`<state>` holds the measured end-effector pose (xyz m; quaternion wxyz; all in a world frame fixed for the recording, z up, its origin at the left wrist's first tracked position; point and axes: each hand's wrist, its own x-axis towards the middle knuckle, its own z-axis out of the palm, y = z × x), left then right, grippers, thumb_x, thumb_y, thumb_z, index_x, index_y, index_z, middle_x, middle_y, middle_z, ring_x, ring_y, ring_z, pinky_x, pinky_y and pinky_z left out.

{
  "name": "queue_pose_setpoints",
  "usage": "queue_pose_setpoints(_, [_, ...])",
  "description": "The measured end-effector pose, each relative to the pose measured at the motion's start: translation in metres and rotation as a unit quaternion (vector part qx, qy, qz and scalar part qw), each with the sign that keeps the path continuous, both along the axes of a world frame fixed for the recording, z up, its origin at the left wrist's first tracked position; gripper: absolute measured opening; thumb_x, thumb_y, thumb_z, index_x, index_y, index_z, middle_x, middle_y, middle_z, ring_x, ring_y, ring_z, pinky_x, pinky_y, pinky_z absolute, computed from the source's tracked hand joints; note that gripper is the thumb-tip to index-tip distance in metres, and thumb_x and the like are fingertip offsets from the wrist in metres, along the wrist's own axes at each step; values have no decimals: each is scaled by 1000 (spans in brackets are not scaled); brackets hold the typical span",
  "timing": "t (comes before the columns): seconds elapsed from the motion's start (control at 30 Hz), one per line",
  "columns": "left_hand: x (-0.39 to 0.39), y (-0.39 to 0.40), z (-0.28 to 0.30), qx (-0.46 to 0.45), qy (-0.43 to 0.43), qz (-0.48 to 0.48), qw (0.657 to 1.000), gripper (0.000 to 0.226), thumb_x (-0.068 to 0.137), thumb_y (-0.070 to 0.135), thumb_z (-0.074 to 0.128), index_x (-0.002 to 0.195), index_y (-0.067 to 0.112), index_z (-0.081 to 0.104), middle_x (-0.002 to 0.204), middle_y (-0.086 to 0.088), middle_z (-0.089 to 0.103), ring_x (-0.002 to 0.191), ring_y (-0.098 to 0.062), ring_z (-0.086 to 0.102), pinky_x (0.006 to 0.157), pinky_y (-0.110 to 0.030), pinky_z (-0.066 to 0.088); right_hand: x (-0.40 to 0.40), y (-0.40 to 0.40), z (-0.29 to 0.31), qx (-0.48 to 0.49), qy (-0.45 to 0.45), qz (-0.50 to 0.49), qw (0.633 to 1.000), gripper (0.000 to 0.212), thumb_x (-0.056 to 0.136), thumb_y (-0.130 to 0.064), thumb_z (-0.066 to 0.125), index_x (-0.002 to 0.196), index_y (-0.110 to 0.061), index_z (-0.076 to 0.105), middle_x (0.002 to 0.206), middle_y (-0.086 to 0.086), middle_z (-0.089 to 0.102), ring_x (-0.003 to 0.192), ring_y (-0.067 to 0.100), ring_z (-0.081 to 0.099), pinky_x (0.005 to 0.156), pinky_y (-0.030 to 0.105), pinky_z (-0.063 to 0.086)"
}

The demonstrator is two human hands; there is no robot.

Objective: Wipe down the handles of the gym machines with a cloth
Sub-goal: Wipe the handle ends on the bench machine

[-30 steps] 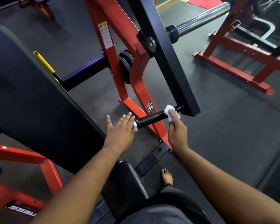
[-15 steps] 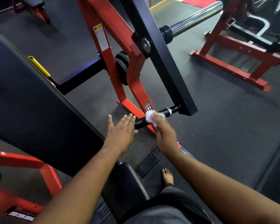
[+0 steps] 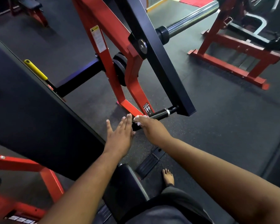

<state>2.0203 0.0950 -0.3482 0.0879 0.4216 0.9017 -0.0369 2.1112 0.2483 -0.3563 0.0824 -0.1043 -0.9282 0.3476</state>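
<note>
Right hand [image 3: 150, 126] has slid the pinched cloth [image 3: 138, 120] down the black handle [image 3: 158, 114] to its near end beside the flat, spread left hand [image 3: 120, 136], so the cloth could easily slip off the tip.

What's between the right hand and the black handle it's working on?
In the head view, a white cloth sits between the right hand and the black handle, bunched under the fingers near the handle's free end.
</note>
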Motion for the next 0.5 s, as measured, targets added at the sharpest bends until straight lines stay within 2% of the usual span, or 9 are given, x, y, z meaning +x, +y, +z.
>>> queue_pose_setpoints(0.07, [0, 0, 2, -5, 4, -11, 1000, 64, 110, 43, 24, 164, 20, -2, 173, 3, 5, 158, -10, 5, 121, -69, -5, 8, 12, 7, -38, 37, -37, 998, 35, 100, -4, 50, 126, -24, 65, 119, 5, 72, 107, 21, 68, 94, 37, 55])
queue_pose_setpoints(0.13, [-1, 2, 3, -8, 12, -17, 1000, 62, 110, 43, 24, 164, 21, 4, 172, 4, 6, 158, -10, 6, 120, -71, -6, 8, 37, 5, 3, 45, -135, 990, 33, 101, -3, 47, 124, -16, 67, 114, 10, 72, 102, 25, 68, 89, 40, 56])
queue_pose_setpoints(0.17, [-1, 3, 4, -12, 13, -17, 1000, 61, 110, 44, 24, 164, 22, 6, 172, 4, 7, 158, -11, 6, 120, -71, -5, 6, 50, 1, 40, 15, -162, 986, 32, 99, -1, 47, 121, -15, 67, 112, 10, 70, 102, 27, 67, 86, 41, 56])
queue_pose_setpoints(0.27, [-1, 3, 3, -26, 20, -16, 999, 60, 110, 45, 21, 164, 22, 6, 172, 5, 5, 158, -11, 4, 119, -72, -5, -5, 58, -5, 127, -122, -132, 975, 30, 92, 3, 49, 108, -16, 67, 102, 9, 63, 100, 31, 62, 81, 43, 53])
queue_pose_setpoints(0.33, [-2, 4, 3, -28, 19, -13, 999, 60, 110, 45, 20, 164, 22, 3, 172, 7, 3, 158, -10, 2, 119, -72, -6, -13, 41, 2, 112, -149, -117, 976, 26, 92, 1, 52, 106, -17, 65, 98, 8, 62, 93, 30, 64, 81, 42, 53])
queue_pose_setpoints(0.43, [0, 3, 2, -4, -2, -1, 1000, 63, 110, 43, 24, 164, 22, -2, 172, 7, 5, 158, -9, 3, 119, -72, -7, -19, 10, 4, 57, -120, -83, 988, 23, 97, -5, 51, 107, -23, 62, 93, 2, 59, 86, 26, 67, 76, 38, 55])
queue_pose_setpoints(0.5, [0, 2, 1, 7, -9, 5, 1000, 66, 111, 43, 26, 164, 20, -6, 172, 6, 8, 158, -9, 4, 119, -71, -7, -16, -5, 0, 22, -53, -56, 997, 23, 101, -7, 49, 113, -22, 63, 101, 2, 62, 93, 22, 65, 79, 36, 53])
